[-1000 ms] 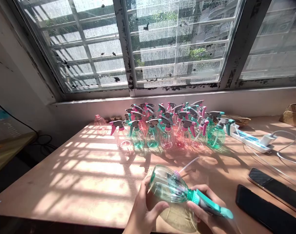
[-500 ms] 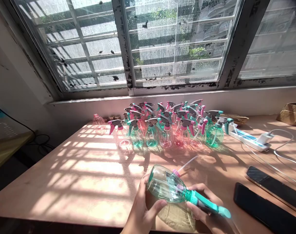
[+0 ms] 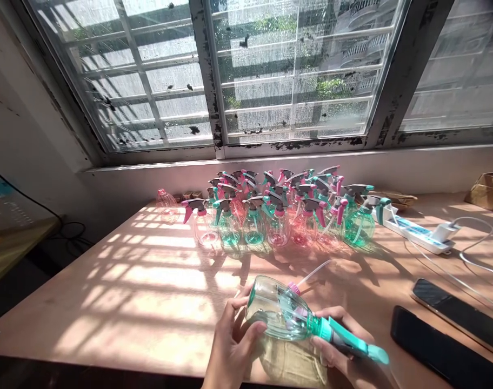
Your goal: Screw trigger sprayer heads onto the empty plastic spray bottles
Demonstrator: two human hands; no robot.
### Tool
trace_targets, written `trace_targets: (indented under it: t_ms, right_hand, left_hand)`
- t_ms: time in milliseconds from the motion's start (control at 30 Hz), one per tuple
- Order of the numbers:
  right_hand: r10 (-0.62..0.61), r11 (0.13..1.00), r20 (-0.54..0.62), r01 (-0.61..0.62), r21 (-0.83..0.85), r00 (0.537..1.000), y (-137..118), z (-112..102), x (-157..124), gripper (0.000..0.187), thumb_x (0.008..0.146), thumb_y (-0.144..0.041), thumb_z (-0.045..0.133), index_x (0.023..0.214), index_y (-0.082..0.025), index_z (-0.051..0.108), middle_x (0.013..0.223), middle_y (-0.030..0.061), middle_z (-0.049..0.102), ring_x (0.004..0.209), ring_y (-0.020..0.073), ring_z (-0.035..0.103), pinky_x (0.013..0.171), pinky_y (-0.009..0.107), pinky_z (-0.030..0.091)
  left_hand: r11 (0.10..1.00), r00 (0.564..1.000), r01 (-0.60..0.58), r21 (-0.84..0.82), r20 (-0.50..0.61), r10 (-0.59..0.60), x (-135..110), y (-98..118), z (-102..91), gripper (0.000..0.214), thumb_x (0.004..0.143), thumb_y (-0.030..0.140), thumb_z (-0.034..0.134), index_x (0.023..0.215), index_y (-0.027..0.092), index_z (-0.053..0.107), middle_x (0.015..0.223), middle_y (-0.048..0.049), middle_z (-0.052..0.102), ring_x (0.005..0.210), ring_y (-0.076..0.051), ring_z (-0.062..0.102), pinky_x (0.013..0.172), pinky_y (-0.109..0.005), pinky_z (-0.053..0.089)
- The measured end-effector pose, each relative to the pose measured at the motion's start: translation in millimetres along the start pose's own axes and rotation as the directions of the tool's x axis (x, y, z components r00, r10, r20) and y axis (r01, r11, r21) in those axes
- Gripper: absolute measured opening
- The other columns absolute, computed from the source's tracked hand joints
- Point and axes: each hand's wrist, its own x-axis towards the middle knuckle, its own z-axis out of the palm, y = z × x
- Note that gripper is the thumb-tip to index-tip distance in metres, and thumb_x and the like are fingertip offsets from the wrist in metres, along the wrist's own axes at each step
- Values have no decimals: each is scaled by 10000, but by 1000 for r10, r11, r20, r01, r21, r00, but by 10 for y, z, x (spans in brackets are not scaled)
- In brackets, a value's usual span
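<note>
A green transparent spray bottle [image 3: 277, 310] lies tilted between my hands near the table's front edge, its teal-and-grey trigger head [image 3: 347, 340] pointing right. My left hand [image 3: 234, 340] is wrapped around the base end, thumb in front and fingers behind. My right hand [image 3: 339, 346] grips the bottle at its neck and trigger head; some of its fingers are hidden. Behind the bottle, a pink collar [image 3: 294, 288] with a clear dip tube [image 3: 314, 273] sticks out. Under the bottle is a yellowish see-through shape [image 3: 293, 364]; whether it is an object or tinted light I cannot tell.
Several pink and green spray bottles [image 3: 277, 229] stand grouped along the window wall. A pink bottle without a trigger head [image 3: 165, 205] is left of them. On the right are a power strip [image 3: 419, 233] with cables and two phones [image 3: 441, 346].
My left hand has shifted slightly, its thumb sliding left towards the bottle's base. The bottle and my right hand have barely moved.
</note>
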Motion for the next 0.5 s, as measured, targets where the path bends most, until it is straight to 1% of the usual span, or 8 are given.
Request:
trace_targets:
  t_ms: [33, 133, 200, 267, 300, 367, 433, 500]
  right_hand:
    - [15, 1000, -12, -15, 15, 1000, 11, 6, -8, 225, 848, -470, 725, 975, -289, 682, 634, -58, 652, 605, 199, 612, 612, 288, 507]
    - [42, 995, -84, -35, 92, 996, 45, 18, -32, 307, 850, -550, 701, 999, -282, 674, 570, -66, 615, 556, 193, 592, 581, 285, 504]
    - [49, 994, -93, -39, 102, 994, 46, 15, -38, 322, 842, -567, 703, 994, -285, 667, 562, -68, 611, 549, 189, 586, 574, 278, 497]
    - [50, 997, -58, -46, 68, 997, 23, 6, -35, 308, 827, -555, 725, 964, -286, 665, 580, -67, 615, 563, 186, 587, 576, 269, 492]
    - [49, 998, -42, -47, 47, 998, 8, 4, -32, 302, 813, -544, 743, 948, -285, 667, 591, -65, 618, 571, 186, 592, 579, 264, 490]
    - [41, 999, -43, -40, 15, 998, -6, 13, -28, 295, 795, -533, 762, 928, -285, 674, 594, -64, 618, 574, 184, 591, 573, 258, 478]
    - [32, 999, -75, -31, 9, 997, 16, 44, -30, 309, 798, -557, 748, 929, -285, 680, 562, -66, 614, 545, 182, 581, 558, 261, 461]
    - [8, 1000, -151, -4, 21, 989, 75, 88, -34, 349, 812, -605, 709, 933, -278, 681, 528, -61, 615, 501, 184, 567, 539, 276, 456]
  left_hand:
    - [1000, 1000, -13, 10, 8, 13, 3, 20, 3, 290, 910, 439, 732, 1137, 269, 669, 1588, -104, 463, 1441, -374, 456, 1101, -471, 505]
    - [987, 991, -129, 93, 48, 125, 21, 36, -3, 331, 922, 384, 729, 1241, 323, 671, 1613, -82, 397, 1507, -371, 333, 1104, -451, 503]
    - [987, 986, -146, 75, 92, 139, 34, 10, -10, 479, 865, 378, 799, 1310, 330, 628, 1579, -107, 397, 1468, -397, 384, 1077, -459, 524]
    - [993, 985, -111, 44, 138, 104, 44, -16, -12, 658, 779, 396, 878, 1358, 310, 578, 1545, -131, 404, 1408, -414, 455, 1074, -477, 522]
    - [994, 985, -101, 49, 142, 94, 47, -23, -12, 670, 771, 419, 880, 1354, 293, 573, 1534, -136, 411, 1405, -418, 454, 1088, -488, 506]
    - [990, 989, -107, 90, 116, 96, 52, -18, -16, 520, 834, 465, 812, 1271, 260, 618, 1504, -137, 453, 1409, -415, 442, 1111, -507, 471]
    - [984, 991, -112, 140, 94, 100, 54, -1, -26, 378, 897, 467, 741, 1195, 251, 658, 1481, -131, 488, 1392, -402, 463, 1116, -515, 455]
    - [973, 988, -129, 191, 107, 110, 54, 11, -41, 364, 920, 424, 722, 1246, 280, 650, 1496, -119, 483, 1402, -392, 453, 1129, -518, 440]
